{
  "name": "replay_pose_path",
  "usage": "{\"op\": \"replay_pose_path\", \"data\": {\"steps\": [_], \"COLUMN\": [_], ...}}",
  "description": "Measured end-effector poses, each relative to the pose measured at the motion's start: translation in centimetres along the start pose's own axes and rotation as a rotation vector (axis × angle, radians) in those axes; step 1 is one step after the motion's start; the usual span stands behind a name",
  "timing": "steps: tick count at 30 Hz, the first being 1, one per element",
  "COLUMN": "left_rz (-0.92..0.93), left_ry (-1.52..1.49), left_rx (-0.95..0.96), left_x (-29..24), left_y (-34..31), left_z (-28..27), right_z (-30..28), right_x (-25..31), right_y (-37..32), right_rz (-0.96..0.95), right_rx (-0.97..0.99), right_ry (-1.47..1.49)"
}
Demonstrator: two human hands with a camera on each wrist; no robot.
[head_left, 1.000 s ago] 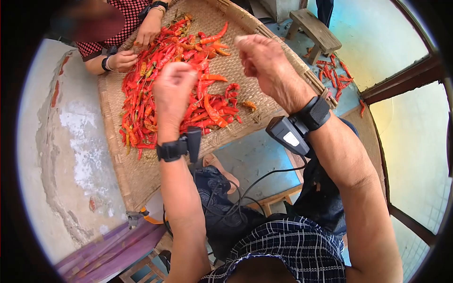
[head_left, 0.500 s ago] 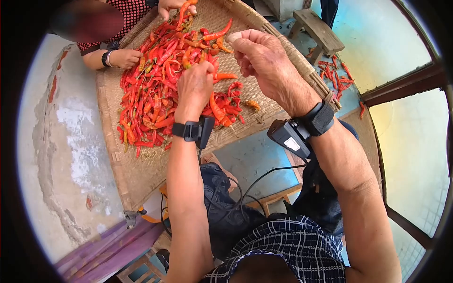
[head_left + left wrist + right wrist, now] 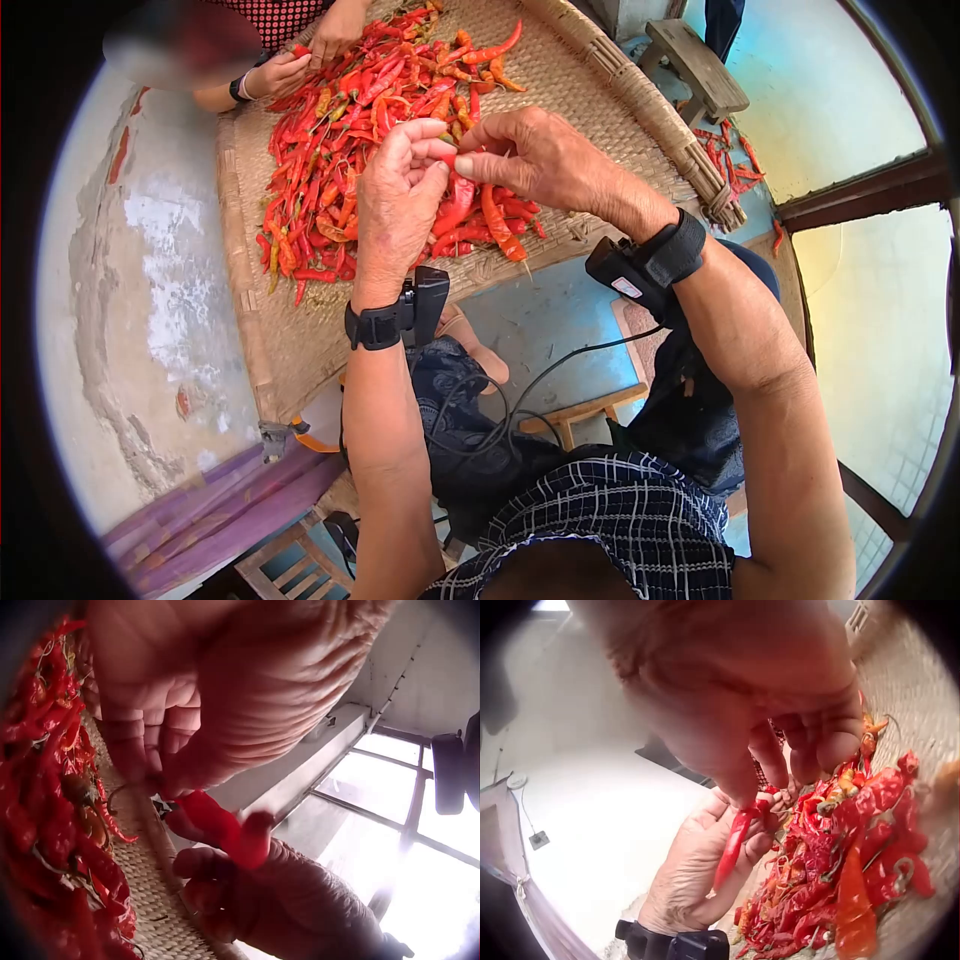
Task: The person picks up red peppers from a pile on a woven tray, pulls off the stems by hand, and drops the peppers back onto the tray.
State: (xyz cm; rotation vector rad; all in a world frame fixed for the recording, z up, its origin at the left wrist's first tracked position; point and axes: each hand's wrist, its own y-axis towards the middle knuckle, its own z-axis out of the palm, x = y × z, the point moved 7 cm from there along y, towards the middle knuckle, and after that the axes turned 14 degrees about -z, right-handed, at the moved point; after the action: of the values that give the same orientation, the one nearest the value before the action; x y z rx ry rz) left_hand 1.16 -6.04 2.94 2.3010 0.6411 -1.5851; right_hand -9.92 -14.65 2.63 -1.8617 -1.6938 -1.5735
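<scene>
Between my two hands is a red chili pepper [image 3: 733, 847], its stem end at the fingertips. My left hand [image 3: 398, 215] pinches it near the stem with curled fingers and thumb. From the opposite side my right hand [image 3: 550, 165] pinches it between thumb and fingers. In the left wrist view the red pepper body [image 3: 214, 821] runs from one hand to the other. Beneath the hands lies a heap of red and orange chili peppers [image 3: 330, 180], spread over a large woven tray [image 3: 590, 120].
Across the tray another person's hands [image 3: 335, 35] work at the heap's far edge. A wooden bench [image 3: 695, 70] stands beyond the right rim, with loose chili peppers [image 3: 735, 160] on the floor near it. A whitewashed wall [image 3: 170, 270] borders the left. Cables [image 3: 505, 415] hang across my lap.
My left hand has come back from the heap to meet my right hand, a red chili pepper now between them. The other person's raised hand has come down beside their other hand.
</scene>
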Motion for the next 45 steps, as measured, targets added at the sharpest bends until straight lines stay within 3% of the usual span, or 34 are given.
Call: {"op": "replay_pose_path", "data": {"steps": [1, 3, 5, 8, 11, 13, 15, 17, 19, 20, 21, 22, 25, 29, 31, 35, 37, 39, 41, 45], "left_rz": [-0.002, 0.046, 0.059, 0.192, 0.191, 0.094, 0.271, 0.489, 0.072, -0.011, 0.058, -0.09, -0.154, -0.125, -0.062, 0.03, 0.036, 0.054, 0.049, 0.031], "left_ry": [-0.004, 0.054, 0.052, 0.315, 0.385, 0.242, 0.298, 0.97, 0.748, 0.606, 0.621, 0.694, 0.913, 0.816, 0.213, 0.215, 0.139, 0.221, 0.215, -0.065], "left_rx": [-0.003, -0.035, -0.058, -0.258, -0.361, -0.453, -0.683, -1.016, -0.625, -0.431, -0.344, -0.296, -0.246, -0.284, -0.303, -0.158, -0.079, -0.078, -0.08, -0.32], "left_x": [-0.1, -0.6, -0.7, -2.2, -1.6, -1.1, -1.0, -2.6, -0.5, 0.2, 0.7, 1.0, 2.0, 2.1, 0.9, -1.2, -1.5, -2.1, -1.5, -0.4], "left_y": [-0.1, -0.3, -0.2, -0.4, 0.9, 1.8, 2.4, 1.6, 3.8, 3.9, 4.4, 4.3, 4.6, 4.9, 3.7, 1.3, 0.6, 0.1, 0.5, 2.0], "left_z": [0.2, 0.6, 0.4, -1.3, -3.4, -6.0, -9.5, -9.8, -8.7, -6.4, -4.2, -2.2, 0.8, 0.0, -1.0, 0.7, 1.6, 1.7, 0.7, -4.8], "right_z": [0.0, 0.4, 0.8, 0.8, 0.0, -1.2, -2.2, -3.4, -4.0, -4.3, -4.4, -4.6, -4.4, -3.9, -3.5, -1.7, -0.8, -0.6, -1.2, -3.4], "right_x": [0.4, -0.1, -0.7, -0.8, -0.3, -0.5, -0.5, -0.9, -0.7, -1.0, -1.3, -1.0, -0.7, -1.0, -1.4, -1.4, -2.8, -3.1, -3.3, -3.5], "right_y": [0.2, 0.0, 0.3, 0.1, 0.3, -0.1, -0.3, -0.6, -0.6, -0.7, -0.9, -0.6, -0.4, -0.5, -0.5, -0.6, -1.1, -1.1, -1.4, -1.5], "right_rz": [0.0, 0.211, 0.143, 0.114, 0.128, 0.095, 0.042, 0.134, 0.166, 0.215, 0.266, 0.229, 0.195, 0.129, 0.147, 0.319, 0.491, 0.506, 0.517, 0.443], "right_rx": [0.005, 0.061, 0.019, 0.073, 0.104, -0.041, -0.087, -0.137, -0.183, -0.22, -0.257, -0.255, -0.256, -0.251, -0.224, -0.198, -0.343, -0.438, -0.684, -0.805], "right_ry": [-0.001, 0.145, 0.125, 0.047, -0.074, -0.002, -0.036, -0.009, 0.029, 0.073, 0.117, 0.095, 0.087, 0.081, 0.084, 0.299, 0.623, 0.77, 0.994, 0.967]}}
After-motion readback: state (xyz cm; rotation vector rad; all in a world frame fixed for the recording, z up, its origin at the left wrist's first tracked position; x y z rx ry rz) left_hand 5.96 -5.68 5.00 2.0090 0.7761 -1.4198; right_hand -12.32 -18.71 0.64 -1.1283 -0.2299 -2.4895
